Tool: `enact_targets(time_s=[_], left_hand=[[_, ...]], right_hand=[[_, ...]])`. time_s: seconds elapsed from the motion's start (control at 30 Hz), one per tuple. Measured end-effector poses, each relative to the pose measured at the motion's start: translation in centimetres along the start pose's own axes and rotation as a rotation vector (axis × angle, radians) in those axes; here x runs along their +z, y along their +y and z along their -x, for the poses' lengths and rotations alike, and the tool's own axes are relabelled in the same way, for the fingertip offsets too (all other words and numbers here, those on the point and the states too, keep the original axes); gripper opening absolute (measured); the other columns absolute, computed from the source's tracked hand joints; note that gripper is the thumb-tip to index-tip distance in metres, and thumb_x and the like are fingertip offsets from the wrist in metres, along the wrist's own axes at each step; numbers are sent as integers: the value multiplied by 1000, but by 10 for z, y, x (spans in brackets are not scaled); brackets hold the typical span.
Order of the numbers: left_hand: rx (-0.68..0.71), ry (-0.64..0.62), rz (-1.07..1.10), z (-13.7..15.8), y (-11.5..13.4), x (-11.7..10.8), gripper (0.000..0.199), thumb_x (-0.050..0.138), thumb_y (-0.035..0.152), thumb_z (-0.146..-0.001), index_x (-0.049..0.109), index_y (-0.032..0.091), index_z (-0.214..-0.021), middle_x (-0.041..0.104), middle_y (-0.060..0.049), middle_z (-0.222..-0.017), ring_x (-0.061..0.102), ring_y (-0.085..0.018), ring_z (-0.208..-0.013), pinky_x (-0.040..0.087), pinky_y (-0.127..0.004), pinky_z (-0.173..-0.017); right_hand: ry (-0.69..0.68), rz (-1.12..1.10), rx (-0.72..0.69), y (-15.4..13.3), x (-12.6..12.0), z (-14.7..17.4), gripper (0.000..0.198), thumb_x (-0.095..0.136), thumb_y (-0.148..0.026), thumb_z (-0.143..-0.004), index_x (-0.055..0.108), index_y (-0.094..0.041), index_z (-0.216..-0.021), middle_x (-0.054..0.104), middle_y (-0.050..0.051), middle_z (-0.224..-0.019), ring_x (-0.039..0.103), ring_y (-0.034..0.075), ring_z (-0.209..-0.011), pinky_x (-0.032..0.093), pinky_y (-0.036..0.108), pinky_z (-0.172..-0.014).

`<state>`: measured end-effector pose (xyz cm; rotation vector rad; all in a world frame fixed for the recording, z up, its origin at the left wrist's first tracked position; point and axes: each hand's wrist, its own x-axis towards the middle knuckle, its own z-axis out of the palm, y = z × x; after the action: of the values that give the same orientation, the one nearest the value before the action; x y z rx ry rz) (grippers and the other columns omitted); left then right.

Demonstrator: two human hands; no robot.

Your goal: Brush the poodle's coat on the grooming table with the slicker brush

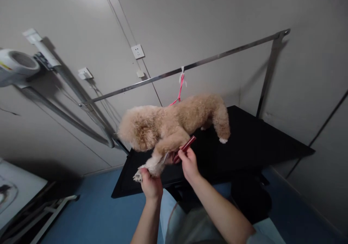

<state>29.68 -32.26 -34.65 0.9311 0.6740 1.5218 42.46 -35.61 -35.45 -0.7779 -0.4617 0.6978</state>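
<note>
On my remote view, the dog (pixel 195 115) sits mid-dial; my left hand (pixel 151 186) clasps its paw (pixel 138 175) at seven o'clock, my right hand (pixel 189 164) grips the red tool (pixel 187 144) near six; I'd brace that foreleg (pixel 171 141), guiding lightly

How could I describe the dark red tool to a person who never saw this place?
On the black table is a curly light-brown dog. Beside its front leg, the person's right hand holds the slim tool. Its dark red sets it apart from the bright pink cord above the dog.
</note>
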Motion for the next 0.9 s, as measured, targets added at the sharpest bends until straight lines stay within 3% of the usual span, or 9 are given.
enact_targets(time_s=[0.17,0.23,0.37,0.43,0.57,0.63,0.73,0.8,0.9], left_hand=[[-19,17,83,-3,18,15,39,37,50,-95,62,20,-101,67,-4,-110,59,-18,-115,48,-33,-100],[-32,27,113,-3,23,18,36,37,45,-96,62,20,-104,67,-4,-112,59,-18,-116,47,-33,-101],[-111,42,181,-5,29,16,41,34,46,-97,64,18,-107,69,-6,-112,59,-19,-117,46,-34,-102],[-161,40,201,-8,32,11,43,35,46,-97,65,18,-108,69,-7,-113,59,-21,-118,46,-37,-102],[-166,103,226,-15,34,1,38,39,41,-97,66,18,-109,70,-7,-111,59,-21,-118,44,-36,-104],[-155,79,228,-18,34,-1,39,39,42,-97,67,18,-109,71,-7,-111,59,-21,-118,44,-36,-104],[-185,88,239,-21,35,1,40,37,43,-97,68,18,-106,71,-6,-108,60,-21,-115,46,-37,-103],[-199,123,245,-22,37,2,37,38,41,-98,68,19,-104,72,-5,-107,61,-21,-114,46,-37,-103],[-212,175,252,-20,40,6,35,39,38,-98,68,19,-103,72,-5,-107,62,-20,-112,46,-37,-103]], right_hand=[[325,-121,-239,-21,-31,-4,32,68,-43,-75,46,-23,-86,54,-3,-79,59,15,-75,49,30,-72],[257,-32,-285,-13,-27,14,27,68,-39,-76,48,-23,-84,54,-3,-80,57,14,-75,48,28,-73],[-45,79,-175,-3,-7,18,25,70,-38,-75,54,-20,-85,55,-1,-76,53,14,-68,45,27,-65],[60,34,-188,-12,-12,-1,27,68,-41,-77,52,-20,-85,52,-3,-72,51,13,-63,44,27,-62],[329,98,-462,-33,-29,-16,24,67,-39,-78,53,-21,-84,55,0,-80,54,16,-74,46,29,-72],[129,187,-509,-33,-25,-4,18,67,-35,-79,56,-21,-83,59,2,-86,57,18,-82,47,32,-79],[-237,269,-389,-27,-13,8,15,68,-33,-78,60,-21,-80,61,3,-82,60,19,-79,49,33,-77],[-111,259,-380,-28,-13,2,16,66,-35,-79,59,-20,-82,61,4,-83,59,19,-80,49,34,-78],[266,182,-580,-35,-21,-6,15,65,-34,-82,57,-21,-85,59,4,-90,58,20,-88,48,35,-83]])
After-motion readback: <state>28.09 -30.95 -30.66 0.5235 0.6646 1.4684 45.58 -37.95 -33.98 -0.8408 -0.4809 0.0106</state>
